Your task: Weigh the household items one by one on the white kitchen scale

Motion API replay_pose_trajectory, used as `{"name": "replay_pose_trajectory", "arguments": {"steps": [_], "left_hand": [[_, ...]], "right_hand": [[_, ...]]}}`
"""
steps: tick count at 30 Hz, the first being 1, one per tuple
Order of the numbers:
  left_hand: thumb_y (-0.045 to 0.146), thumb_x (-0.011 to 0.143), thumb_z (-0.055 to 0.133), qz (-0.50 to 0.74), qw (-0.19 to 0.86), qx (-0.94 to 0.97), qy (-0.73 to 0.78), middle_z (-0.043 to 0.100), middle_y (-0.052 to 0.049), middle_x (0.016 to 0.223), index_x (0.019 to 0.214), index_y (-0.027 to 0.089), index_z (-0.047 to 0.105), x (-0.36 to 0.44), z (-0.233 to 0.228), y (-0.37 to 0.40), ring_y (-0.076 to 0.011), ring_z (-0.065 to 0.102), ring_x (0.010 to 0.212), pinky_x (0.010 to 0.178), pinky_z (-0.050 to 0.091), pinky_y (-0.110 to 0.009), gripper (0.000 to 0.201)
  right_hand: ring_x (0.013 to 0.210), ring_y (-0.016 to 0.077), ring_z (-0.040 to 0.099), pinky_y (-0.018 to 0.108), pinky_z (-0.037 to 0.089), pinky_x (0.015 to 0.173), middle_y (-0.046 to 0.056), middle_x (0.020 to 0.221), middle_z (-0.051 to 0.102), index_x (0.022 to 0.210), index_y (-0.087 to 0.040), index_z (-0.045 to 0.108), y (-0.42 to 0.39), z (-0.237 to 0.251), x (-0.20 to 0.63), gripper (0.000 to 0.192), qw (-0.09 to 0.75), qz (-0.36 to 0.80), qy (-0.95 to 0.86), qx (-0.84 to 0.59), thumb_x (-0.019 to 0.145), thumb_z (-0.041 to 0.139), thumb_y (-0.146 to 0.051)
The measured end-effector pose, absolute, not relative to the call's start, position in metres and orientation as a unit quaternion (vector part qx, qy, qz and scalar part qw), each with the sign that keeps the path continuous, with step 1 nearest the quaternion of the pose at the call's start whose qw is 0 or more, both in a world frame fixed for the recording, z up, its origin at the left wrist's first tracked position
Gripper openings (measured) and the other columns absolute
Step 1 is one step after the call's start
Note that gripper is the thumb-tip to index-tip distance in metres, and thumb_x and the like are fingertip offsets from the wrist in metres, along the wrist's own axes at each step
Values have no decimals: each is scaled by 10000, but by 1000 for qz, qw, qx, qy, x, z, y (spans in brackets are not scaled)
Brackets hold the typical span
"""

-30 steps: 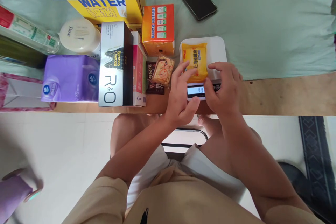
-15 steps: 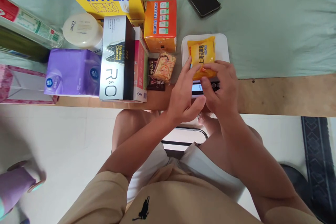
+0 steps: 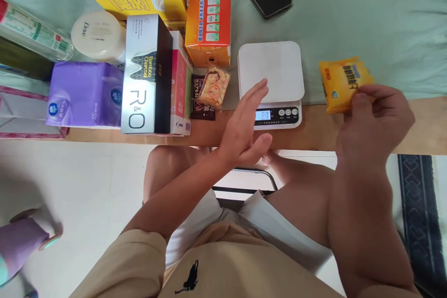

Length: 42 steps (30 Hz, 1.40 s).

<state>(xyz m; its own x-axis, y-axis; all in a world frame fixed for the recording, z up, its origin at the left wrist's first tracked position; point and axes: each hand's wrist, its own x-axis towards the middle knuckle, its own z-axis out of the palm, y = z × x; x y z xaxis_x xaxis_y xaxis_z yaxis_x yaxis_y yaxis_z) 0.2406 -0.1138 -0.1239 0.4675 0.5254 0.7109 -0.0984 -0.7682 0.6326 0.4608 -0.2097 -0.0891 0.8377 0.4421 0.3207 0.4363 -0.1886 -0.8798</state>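
Yellow snack packet [image 3: 344, 83] lifted off scale [image 3: 270, 72], in right hand [image 3: 375, 123].

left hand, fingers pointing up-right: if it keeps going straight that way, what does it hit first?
Probably the white kitchen scale: the left hand is open, its fingertips over the platform's near-left edge. Its height above the platform is unclear.

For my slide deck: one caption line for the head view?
Right hand holds a yellow snack packet beside the bare white kitchen scale; open left hand hovers at its front.
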Motion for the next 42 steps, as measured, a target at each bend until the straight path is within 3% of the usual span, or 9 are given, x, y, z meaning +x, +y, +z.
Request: {"name": "replay_pose_trajectory", "arguments": {"steps": [8,11,17,22,27,30,35,39,42], "left_hand": [[647,1030,239,473,304,814,144,505,-149,1586,1630,261,229,240,-122,-113,-310,515,1522,1231,493,-545,713],[617,1033,265,496,288,808,133,516,-163,1556,1635,226,250,239,-124,-111,-291,530,1504,1213,520,-511,718],[631,1051,248,469,304,803,205,511,-151,1574,1579,289,301,236,-122,-114,-337,488,1534,1281,411,-582,631],[636,1054,278,470,295,796,242,495,-160,1568,1545,281,354,236,-120,-117,-343,463,1539,1330,332,-585,611],[654,1055,237,469,275,796,265,484,-154,1550,1538,288,360,236,-122,-118,-322,461,1535,1318,362,-564,618],[661,1047,246,486,265,791,262,473,-164,1543,1530,269,375,237,-124,-119,-356,447,1544,1307,360,-596,635],[674,1042,250,514,222,797,227,523,-132,1467,1499,290,400,234,-117,-113,-337,495,1506,1302,366,-588,615],[603,1053,376,543,164,784,254,551,-100,1388,1449,309,458,219,-108,-96,-284,534,1437,1295,403,-535,500],[574,1044,464,527,185,777,289,515,-101,1402,1447,327,451,204,-107,-83,-293,503,1437,1342,336,-571,473]], "right_hand": [[568,66,422,263,415,599,-33,694,542,905,-180,713,-206,-82,443,115,482,84,-301,-818,814,644,-174],[650,91,528,294,466,668,4,845,638,952,-189,660,-204,-81,440,178,439,86,-309,-839,795,634,-112],[1105,233,673,501,520,1031,89,1189,702,1168,-235,596,-204,-85,443,443,364,75,-315,-873,749,702,-139],[1111,222,693,486,561,1005,92,1227,699,1230,-252,562,-203,-85,441,518,326,87,-325,-884,730,682,-181],[995,223,701,481,579,905,62,1091,711,1182,-257,582,-204,-86,439,478,330,73,-335,-880,709,650,-269],[1068,236,684,518,554,995,63,1095,705,1166,-256,577,-206,-90,441,428,344,50,-341,-874,746,625,-321],[1087,240,642,510,544,988,78,1107,647,1121,-228,546,-203,-96,434,325,409,-108,-462,-779,802,587,-276],[969,218,634,443,544,869,60,1019,629,1104,-223,560,-189,-90,397,206,430,-174,-569,-679,918,523,-303],[963,216,631,432,526,897,49,999,653,1088,-251,568,-176,-80,361,161,426,-142,-608,-654,958,494,-311]]}}
